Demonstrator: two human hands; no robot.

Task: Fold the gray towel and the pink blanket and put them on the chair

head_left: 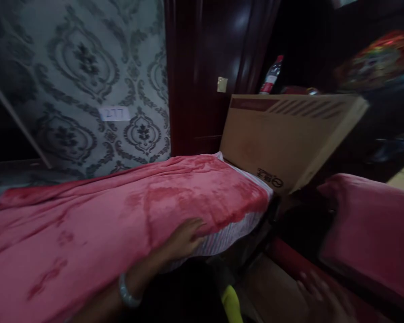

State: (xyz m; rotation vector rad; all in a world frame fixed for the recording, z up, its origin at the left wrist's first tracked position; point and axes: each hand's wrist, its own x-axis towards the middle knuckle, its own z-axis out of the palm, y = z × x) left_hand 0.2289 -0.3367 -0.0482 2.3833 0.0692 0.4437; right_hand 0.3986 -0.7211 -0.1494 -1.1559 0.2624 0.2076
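Note:
A pink fleece blanket (111, 224) covers a long flat bed-like surface, with a striped white cloth (229, 235) showing under its right edge. At that edge lies my left hand (186, 237), with a pale bead bracelet on the wrist. Its fingers stretch out over the blanket and striped cloth, with nothing seen held in them. Low on the right, my right hand (326, 296) is dim and blurred, with fingers apart and nothing visible in them. It is nearest to a red strip (291, 255) beside a second pink padded piece (373, 237).
A large cardboard box (272, 139) leans behind the blanket's far end. A bottle with a red cap (272, 76) stands behind it. Dark red cabinet doors (198, 67) and patterned wallpaper (87, 67) rise at the back. Something yellow (231, 305) sits low in the middle.

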